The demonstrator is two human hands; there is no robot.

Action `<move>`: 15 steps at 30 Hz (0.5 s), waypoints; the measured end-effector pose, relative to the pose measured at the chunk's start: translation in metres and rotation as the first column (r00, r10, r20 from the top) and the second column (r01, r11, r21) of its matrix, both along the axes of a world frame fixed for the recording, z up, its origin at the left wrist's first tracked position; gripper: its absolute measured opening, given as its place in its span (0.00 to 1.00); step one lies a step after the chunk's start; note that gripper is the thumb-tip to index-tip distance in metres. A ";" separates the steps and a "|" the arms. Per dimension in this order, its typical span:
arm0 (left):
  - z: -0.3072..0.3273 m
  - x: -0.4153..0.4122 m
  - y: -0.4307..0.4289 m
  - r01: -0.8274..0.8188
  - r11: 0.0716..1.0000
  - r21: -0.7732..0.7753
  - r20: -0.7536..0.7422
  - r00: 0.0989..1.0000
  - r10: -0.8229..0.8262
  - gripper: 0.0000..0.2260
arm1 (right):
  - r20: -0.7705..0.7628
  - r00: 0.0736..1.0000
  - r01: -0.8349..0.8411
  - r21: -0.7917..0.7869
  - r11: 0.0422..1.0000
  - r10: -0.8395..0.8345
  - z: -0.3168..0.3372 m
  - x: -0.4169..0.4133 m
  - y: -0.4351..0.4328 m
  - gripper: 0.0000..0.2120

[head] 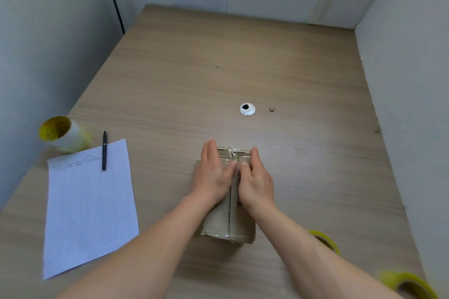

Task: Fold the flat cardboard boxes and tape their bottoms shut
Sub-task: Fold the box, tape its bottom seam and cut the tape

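Left hand [213, 175] and right hand [255, 177] lie flat, fingers straight, thumbs nearly touching.

A pale wood-grain desk [218, 68] carries a taped cardboard box [218, 226] near the middle of its near edge. Along the left edge lie a lined sheet [90, 213], a black pen [104, 150] over the sheet's far edge, and a large yellow tape roll [64, 135] just beyond. A cable grommet [247, 109] and a small brown scrap [271, 110] sit mid-desk; a second tape roll [325, 240] and a third tape roll [410, 284] lie toward the near right corner

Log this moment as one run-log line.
step: pressing tape down | left hand: flat on cardboard box | right hand: same | tape roll: untouched, right side
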State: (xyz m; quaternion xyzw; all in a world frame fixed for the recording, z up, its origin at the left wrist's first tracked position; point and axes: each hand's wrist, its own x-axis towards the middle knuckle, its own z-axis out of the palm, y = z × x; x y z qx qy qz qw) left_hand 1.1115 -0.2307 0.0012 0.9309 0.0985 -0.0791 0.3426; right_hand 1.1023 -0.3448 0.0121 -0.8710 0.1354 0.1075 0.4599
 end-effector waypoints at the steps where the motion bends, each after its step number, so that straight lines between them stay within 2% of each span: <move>1: -0.001 0.002 0.001 -0.065 0.997 -0.040 -0.015 0.998 0.065 0.31 | 0.006 1.000 0.003 -0.010 1.000 -0.003 -0.001 0.000 0.000 0.27; 4: -0.006 0.007 0.001 -0.198 0.978 -0.064 -0.066 0.979 0.194 0.22 | 0.016 1.000 -0.007 -0.045 0.999 0.008 -0.004 0.000 -0.002 0.27; 7: -0.003 0.015 0.009 -0.188 0.982 -0.027 -0.112 0.976 0.184 0.20 | 0.006 0.998 -0.069 -0.090 0.994 0.069 -0.007 0.000 -0.005 0.27; 9: 0.003 0.023 0.014 -0.125 0.990 0.066 -0.106 0.986 0.131 0.22 | 0.015 0.994 -0.106 -0.110 0.988 0.108 -0.008 0.000 -0.006 0.27; 11: 0.007 0.027 0.012 0.006 0.997 0.083 -0.034 0.999 -0.003 0.25 | 0.035 0.993 -0.112 -0.116 0.987 0.117 -0.009 -0.001 -0.006 0.27; 13: 0.003 0.032 0.008 0.159 0.984 0.078 0.012 0.987 -0.161 0.20 | 0.043 0.992 -0.111 -0.121 0.986 0.117 -0.010 -0.001 -0.005 0.28; 15: -0.001 0.036 0.005 0.168 0.982 0.088 0.029 0.985 -0.172 0.14 | 0.042 0.991 -0.121 -0.131 0.984 0.128 -0.010 -0.001 -0.005 0.28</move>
